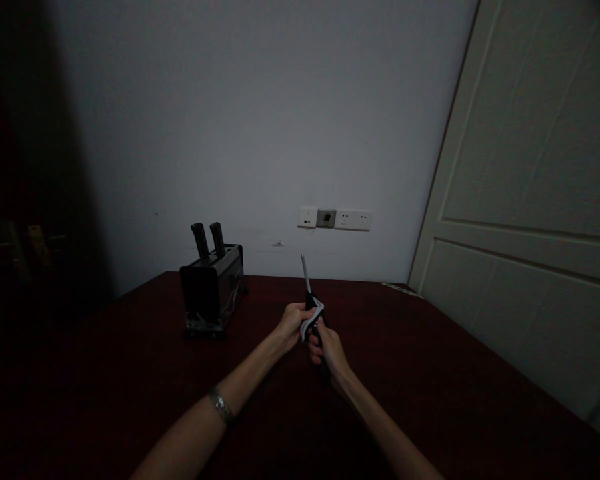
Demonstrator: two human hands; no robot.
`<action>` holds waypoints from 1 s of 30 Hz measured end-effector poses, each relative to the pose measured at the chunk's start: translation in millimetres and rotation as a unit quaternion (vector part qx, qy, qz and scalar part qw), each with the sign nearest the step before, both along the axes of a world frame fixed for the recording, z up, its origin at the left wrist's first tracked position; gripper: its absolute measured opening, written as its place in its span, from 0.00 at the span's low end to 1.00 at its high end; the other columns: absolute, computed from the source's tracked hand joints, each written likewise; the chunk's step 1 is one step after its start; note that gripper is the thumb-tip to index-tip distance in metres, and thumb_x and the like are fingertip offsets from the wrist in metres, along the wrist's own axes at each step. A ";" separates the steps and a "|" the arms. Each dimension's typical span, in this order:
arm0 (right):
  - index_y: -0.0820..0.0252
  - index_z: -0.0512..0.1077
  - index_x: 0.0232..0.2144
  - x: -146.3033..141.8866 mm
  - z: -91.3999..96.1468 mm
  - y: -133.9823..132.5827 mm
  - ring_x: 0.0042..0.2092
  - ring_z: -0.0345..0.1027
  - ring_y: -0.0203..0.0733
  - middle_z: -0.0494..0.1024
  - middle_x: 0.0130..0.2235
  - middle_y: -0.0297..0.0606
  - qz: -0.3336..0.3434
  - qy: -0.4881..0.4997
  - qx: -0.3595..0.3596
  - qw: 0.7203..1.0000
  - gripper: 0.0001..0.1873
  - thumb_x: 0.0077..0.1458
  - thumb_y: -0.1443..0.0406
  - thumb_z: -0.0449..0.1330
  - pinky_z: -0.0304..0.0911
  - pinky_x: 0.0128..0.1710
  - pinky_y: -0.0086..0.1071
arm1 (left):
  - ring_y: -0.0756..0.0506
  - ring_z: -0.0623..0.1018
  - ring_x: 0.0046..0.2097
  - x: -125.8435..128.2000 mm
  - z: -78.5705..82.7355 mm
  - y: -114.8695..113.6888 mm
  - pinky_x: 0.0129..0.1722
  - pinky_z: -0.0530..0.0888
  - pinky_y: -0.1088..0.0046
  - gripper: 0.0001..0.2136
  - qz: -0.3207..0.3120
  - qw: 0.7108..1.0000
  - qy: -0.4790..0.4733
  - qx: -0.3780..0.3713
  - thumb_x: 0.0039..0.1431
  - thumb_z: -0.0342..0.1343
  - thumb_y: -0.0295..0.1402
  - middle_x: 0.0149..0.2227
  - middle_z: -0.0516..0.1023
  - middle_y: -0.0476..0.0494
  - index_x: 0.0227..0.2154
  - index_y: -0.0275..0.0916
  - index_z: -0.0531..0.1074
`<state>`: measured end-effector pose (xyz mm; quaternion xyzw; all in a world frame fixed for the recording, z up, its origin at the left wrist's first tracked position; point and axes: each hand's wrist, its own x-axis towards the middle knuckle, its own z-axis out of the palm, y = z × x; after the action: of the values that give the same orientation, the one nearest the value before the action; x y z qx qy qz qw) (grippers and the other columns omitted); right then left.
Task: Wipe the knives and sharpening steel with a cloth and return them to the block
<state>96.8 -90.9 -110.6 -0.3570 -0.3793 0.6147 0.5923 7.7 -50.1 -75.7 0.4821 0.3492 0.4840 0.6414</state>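
My right hand [329, 348] is closed around the black handle of a slim metal tool [306, 275], whose narrow shaft points up and away from me. Whether it is a blade seen edge-on or a rod, I cannot tell. Fingers of my left hand [293, 321] pinch a light grey-white curved piece [316, 311] at the tool's black middle section; it may be a folded cloth. Both hands meet above the dark red table. To their left stands a black and metallic knife block [213, 293] with two black handles sticking up from its top.
The dark red table [370, 313] reaches back to a pale wall with several socket plates [353, 220]. A light panelled door [530, 200] rises along the right side. A thin strip [403, 290] lies at the table's far right edge. The left side is very dark.
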 end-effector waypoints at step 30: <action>0.61 0.62 0.21 -10.7 -0.7 -8.4 0.13 0.46 0.23 0.56 0.15 0.22 -0.004 -0.075 -0.019 0.997 0.28 0.41 0.42 0.55 0.43 0.08 0.19 | 0.48 0.69 0.14 -15.2 45.2 97.5 0.14 0.71 0.68 0.04 0.152 0.984 -0.067 -0.063 0.39 0.54 0.17 0.13 0.69 0.45 0.18 0.30 0.68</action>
<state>86.2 -99.3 -111.3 -0.4152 -0.4091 0.5909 0.5578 -7.5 47.4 -30.5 0.3482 0.4042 0.5842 0.6116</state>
